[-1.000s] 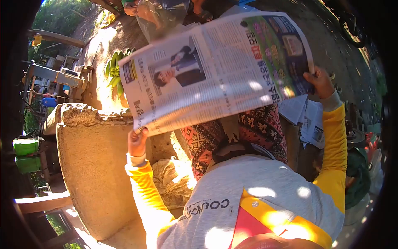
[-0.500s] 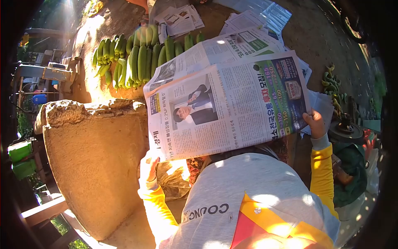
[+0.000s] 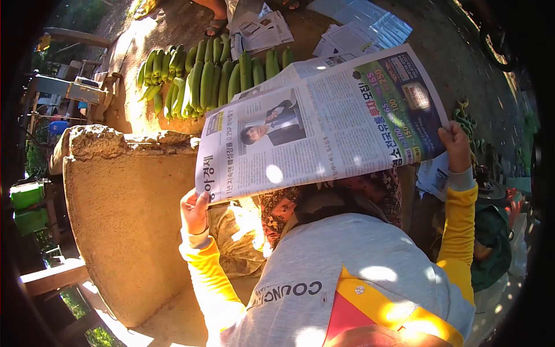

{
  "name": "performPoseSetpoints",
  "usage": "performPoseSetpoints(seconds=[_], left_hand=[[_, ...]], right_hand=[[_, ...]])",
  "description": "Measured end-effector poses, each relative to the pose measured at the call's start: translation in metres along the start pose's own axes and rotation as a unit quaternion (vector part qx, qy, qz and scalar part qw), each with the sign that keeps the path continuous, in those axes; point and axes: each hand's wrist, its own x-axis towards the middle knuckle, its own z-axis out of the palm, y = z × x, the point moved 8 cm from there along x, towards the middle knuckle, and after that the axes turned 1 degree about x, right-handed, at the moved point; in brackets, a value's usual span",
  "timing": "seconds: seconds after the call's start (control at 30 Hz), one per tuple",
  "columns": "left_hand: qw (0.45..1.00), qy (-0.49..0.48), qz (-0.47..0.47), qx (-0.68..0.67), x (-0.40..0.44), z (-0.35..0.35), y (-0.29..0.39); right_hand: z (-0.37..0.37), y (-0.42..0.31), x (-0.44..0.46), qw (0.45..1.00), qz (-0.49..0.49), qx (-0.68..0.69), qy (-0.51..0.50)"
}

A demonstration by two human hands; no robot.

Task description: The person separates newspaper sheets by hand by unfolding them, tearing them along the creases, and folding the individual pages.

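Observation:
A printed newspaper sheet (image 3: 329, 133) is stretched out in front of my body, lifted and slightly tilted, with a photo of a person in a suit and a dark advert on it. My left hand (image 3: 195, 209) pinches its lower left corner between thumb and fingers. At the right edge, my right hand (image 3: 454, 148) grips the sheet with the thumb on top. Beyond the newspaper lie rows of long green gourds (image 3: 202, 87) on the ground, some partly hidden behind the paper's far edge.
A large tan block with a broken rim (image 3: 130, 231) stands at my left. Loose papers (image 3: 263, 32) and a clear plastic sheet (image 3: 381, 23) lie at the back. Another person's sandaled foot (image 3: 216, 26) is near the gourds. Curved green produce (image 3: 468, 127) and a dark green bag (image 3: 491, 237) sit right.
Both hands have moved apart and away from my body, pulling the newspaper wider and flatter. The papers beneath it and my lap now show more.

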Motion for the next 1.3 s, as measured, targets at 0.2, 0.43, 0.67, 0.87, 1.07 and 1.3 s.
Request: performPoseSetpoints(seconds=[0.2, 0.43, 0.67, 0.87, 1.07, 1.3], left_hand=[[0.996, 0.018, -0.084, 0.001, -0.043, 0.008, 0.005], [0.987, 0.054, -0.115, 0.102, -0.08, 0.009, 0.016], [0.974, 0.011, -0.135, 0.183, -0.094, 0.001, 0.029], [0.978, -0.003, -0.169, 0.12, -0.097, 0.004, 0.002], [0.98, -0.014, -0.148, 0.131, -0.096, 0.002, 0.007], [0.98, -0.046, -0.141, 0.13, -0.091, -0.002, 0.0]], right_hand=[[0.006, -0.045, -0.031, 0.997, -0.059, -0.039, -0.011], [0.009, -0.032, -0.051, 0.998, 0.014, -0.05, -0.033], [-0.005, -0.078, -0.062, 0.993, 0.003, -0.094, -0.067], [0.002, -0.046, -0.069, 0.981, 0.062, -0.152, -0.107], [0.002, -0.048, -0.055, 0.972, 0.084, -0.138, -0.171], [0.009, -0.031, 0.028, 0.845, -0.284, -0.452, -0.024]])
